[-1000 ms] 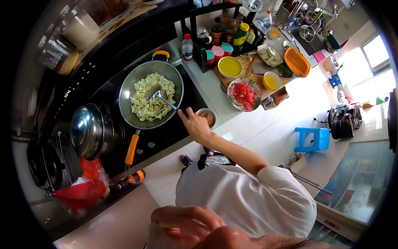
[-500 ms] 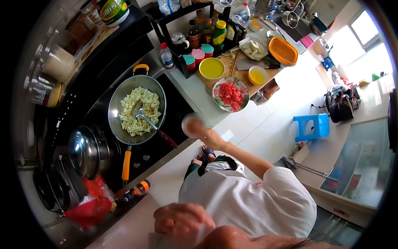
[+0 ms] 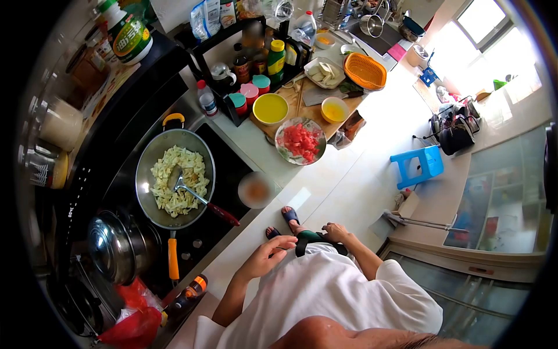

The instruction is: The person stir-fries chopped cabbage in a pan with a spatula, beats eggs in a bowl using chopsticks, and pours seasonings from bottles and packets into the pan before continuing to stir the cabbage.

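1. Bending near the waist, the left hand [image 3: 263,257] and right hand [image 3: 337,234] lie in front of a white shirt [image 3: 343,285], slightly apart, beside a black band [image 3: 301,246].
2. Left fingers: bent, with thumb and fingertips close together. A thin dark line shows near the tips; whether anything is gripped cannot be told.
3. Right fingers: curled downward toward the band, their tips largely out of sight. Their grip, and any contact with the band, cannot be made out.
4. Pan [image 3: 168,138]: on the black stove [image 3: 229,160], well apart from both hands. Pale chopped food [image 3: 192,163] covers much of its floor.
5. Spatula [image 3: 222,214]: unheld, its head partly buried in the food, its dark red handle crossing the rim toward the stove's front edge.
6. Small bowl [image 3: 254,190]: near the stove's front edge; blurring reduces its contents to a brown patch.
7. Plate [image 3: 289,154]: red chopped pieces [image 3: 301,139] hide most of its surface. It overlaps one edge of the cutting board [image 3: 299,111].
8. Lidded pot [image 3: 113,247]: beside the pan, its far side lost in shadow.
9. Jars [image 3: 61,125]: on the shelf at the left, dim and fading into the dark border.
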The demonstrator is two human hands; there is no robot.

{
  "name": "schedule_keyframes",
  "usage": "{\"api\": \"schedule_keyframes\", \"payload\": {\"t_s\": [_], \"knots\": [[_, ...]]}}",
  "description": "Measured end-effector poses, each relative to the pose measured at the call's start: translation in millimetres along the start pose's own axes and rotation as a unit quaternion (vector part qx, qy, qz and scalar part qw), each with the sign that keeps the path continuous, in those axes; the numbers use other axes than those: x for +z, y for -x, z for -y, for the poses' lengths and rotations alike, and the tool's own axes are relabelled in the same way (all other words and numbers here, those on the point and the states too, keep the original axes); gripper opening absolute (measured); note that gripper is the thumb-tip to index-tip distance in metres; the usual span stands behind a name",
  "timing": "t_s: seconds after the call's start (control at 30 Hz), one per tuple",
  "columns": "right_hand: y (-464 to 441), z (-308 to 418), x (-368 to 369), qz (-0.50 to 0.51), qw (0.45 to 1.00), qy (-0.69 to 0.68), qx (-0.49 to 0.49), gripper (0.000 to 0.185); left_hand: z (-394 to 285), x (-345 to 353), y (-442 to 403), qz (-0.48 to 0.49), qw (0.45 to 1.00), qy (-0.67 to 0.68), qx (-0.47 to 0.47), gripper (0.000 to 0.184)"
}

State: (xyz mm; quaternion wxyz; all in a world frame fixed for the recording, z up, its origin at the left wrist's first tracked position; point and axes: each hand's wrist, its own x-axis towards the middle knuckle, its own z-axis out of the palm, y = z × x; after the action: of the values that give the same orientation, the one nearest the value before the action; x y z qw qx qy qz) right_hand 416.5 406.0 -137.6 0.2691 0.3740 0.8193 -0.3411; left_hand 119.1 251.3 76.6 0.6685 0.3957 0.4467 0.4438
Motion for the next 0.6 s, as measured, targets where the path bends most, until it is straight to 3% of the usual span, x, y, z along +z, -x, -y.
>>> {"api": "schedule_keyframes", "payload": {"t_s": [0.2,0.33,0.5,0.53,0.6], "knots": [[-23.7,-38.8,-6.5,-0.026,1.000,-0.014,-0.008,0.036,-21.3,22.2,-54.0,-0.010,1.000,-0.021,-0.004,0.037],[-49.1,-74.4,-26.1,-0.029,0.997,-0.034,-0.065,0.035,-26.5,46.6,-104.0,-0.007,0.999,-0.036,-0.022,0.039],[-70.3,-150.0,-75.8,-0.004,0.994,-0.009,-0.112,0.035,-59.4,94.2,-216.4,0.167,0.982,0.074,0.045,0.050],[-68.4,-159.2,-94.0,0.004,0.998,-0.002,-0.055,0.035,-67.4,102.0,-242.7,0.206,0.971,0.100,0.067,0.055],[-48.9,-188.9,-130.2,-0.048,0.996,0.014,-0.076,0.034,-57.8,109.4,-307.7,0.312,0.902,0.275,0.118,0.064]]}}
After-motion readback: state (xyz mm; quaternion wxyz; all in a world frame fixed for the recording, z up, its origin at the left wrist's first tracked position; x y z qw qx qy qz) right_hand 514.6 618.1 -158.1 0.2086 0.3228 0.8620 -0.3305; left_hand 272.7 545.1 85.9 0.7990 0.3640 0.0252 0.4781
